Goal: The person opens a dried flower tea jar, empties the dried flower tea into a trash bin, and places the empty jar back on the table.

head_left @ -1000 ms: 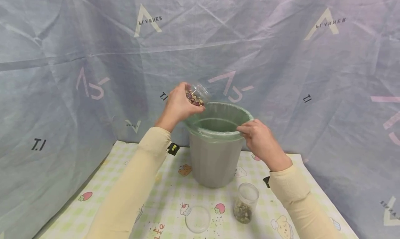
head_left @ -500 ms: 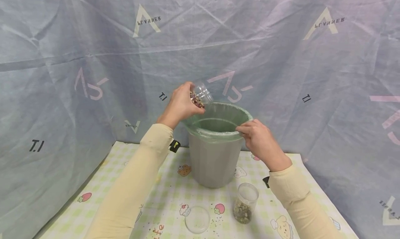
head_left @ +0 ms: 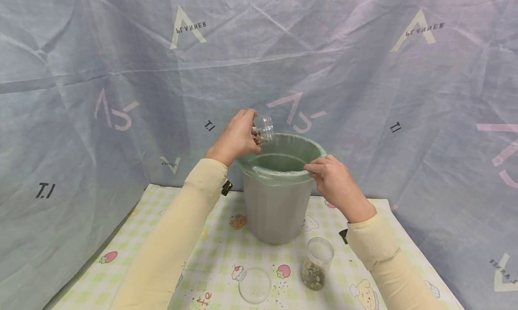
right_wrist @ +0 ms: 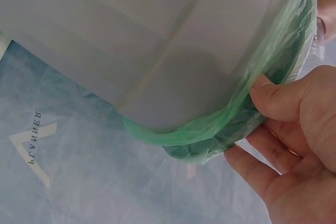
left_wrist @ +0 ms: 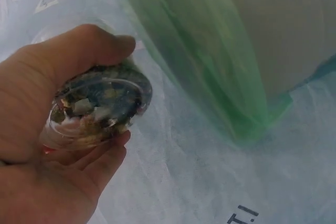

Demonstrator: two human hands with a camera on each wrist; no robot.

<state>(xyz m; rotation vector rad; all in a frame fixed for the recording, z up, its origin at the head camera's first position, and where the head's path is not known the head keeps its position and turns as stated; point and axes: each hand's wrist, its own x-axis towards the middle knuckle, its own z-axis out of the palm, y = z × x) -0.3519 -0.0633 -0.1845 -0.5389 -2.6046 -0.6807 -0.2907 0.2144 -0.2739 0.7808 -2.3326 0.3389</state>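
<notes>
My left hand [head_left: 236,137] grips a clear plastic jar [head_left: 265,128] of dried flowers and bits, tipped on its side with its mouth over the bin's left rim. In the left wrist view the thumb and fingers wrap the jar [left_wrist: 97,106], its contents showing through the base. A grey trash bin [head_left: 277,211] stands upright, lined with a green bag [head_left: 279,177] folded over its rim. My right hand [head_left: 336,179] pinches the bin's rim and bag on the near right side; the right wrist view shows the thumb outside on the bag [right_wrist: 210,127] and fingers at the inner side.
A second clear jar [head_left: 317,265], partly filled with dried bits, stands on the checked tablecloth [head_left: 218,260] right of the bin's front. Left of it lies a clear round lid [head_left: 255,286], with small crumbs beside it. A grey-blue cloth [head_left: 162,89] hangs behind and at both sides.
My left hand has moved slightly right and turned the jar further over, its mouth now lower toward the bin. The right hand keeps its hold on the rim.
</notes>
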